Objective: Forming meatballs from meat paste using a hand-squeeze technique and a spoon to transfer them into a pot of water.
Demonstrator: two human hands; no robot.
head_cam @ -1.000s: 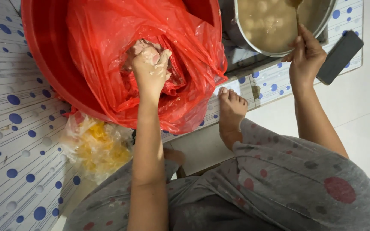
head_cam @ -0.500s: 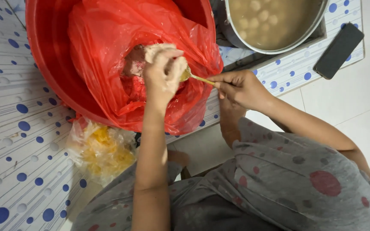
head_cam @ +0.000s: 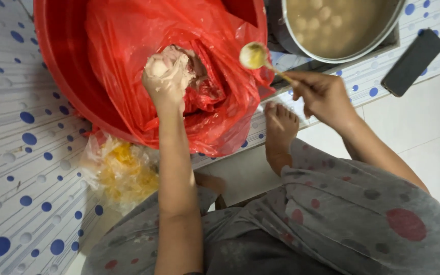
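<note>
The left hand [head_cam: 166, 76] is closed around a lump of pale pinkish paste [head_cam: 157, 67], squeezing a rounded ball up between thumb and forefinger, and it sits over the mouth of the red plastic bag [head_cam: 128, 40] that lines the red basin [head_cam: 59, 61] on the dotted floor mat [head_cam: 16, 153]. The right hand [head_cam: 322, 94] grips the thin handle of a spoon [head_cam: 254, 55], whose bowl is coated yellowish and now hangs in the air between the bag and the metal pot [head_cam: 342, 25]. Half a second ago that spoon was laid against the left fist, at the squeezed paste; 1 second ago the right hand was up at the pot's rim. The spoon has therefore drawn away from the fist toward the pot, while the left hand has stayed in the bag and shows a fresh ball at its top. In my judgement this is 1 cycle of scooping formed balls off the fist and carrying them to the pot, where several pale balls [head_cam: 327, 15] already float in cloudy liquid; whether the spoon carries a ball now I cannot tell. A clear bag of yellow material [head_cam: 123, 173] lies at the basin's near side, and a dark phone [head_cam: 412, 62] rests near the mat's far right corner.
</note>
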